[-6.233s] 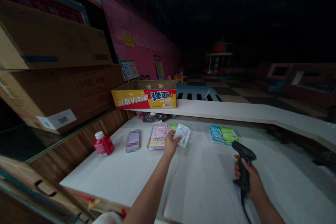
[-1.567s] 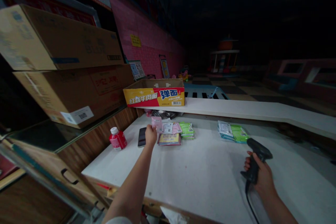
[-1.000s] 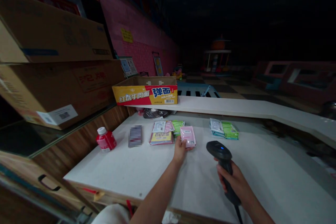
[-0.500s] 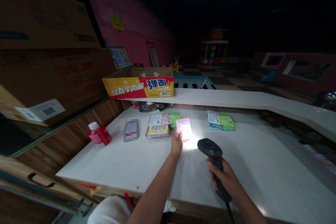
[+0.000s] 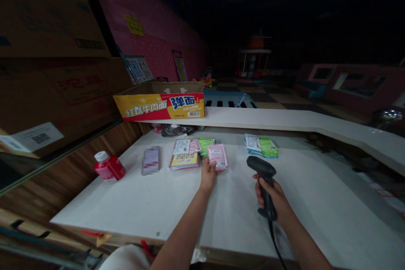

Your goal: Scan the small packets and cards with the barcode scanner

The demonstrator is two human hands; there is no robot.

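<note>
My left hand (image 5: 208, 175) pinches the lower edge of a pink packet (image 5: 217, 156) above the white counter (image 5: 177, 202). My right hand (image 5: 274, 197) is wrapped round the grip of a black barcode scanner (image 5: 263, 177), whose head points toward the packet. A cable runs from the scanner down past my wrist. Just left of the pink packet lies a pile of packets (image 5: 186, 155) in white, pink, green and yellow. A second pile of blue and green packets (image 5: 260, 146) lies beyond the scanner.
A phone (image 5: 150, 160) lies flat left of the piles, and a red bottle with a white cap (image 5: 108, 167) stands near the wooden side wall. A yellow-red carton (image 5: 160, 102) sits on the raised shelf (image 5: 284, 120). Large cardboard boxes (image 5: 53, 67) are stacked at left.
The scanner's bright light on the pink packet has gone out. My right hand has swung the scanner more upright, and the packet has sunk a little toward the counter.
</note>
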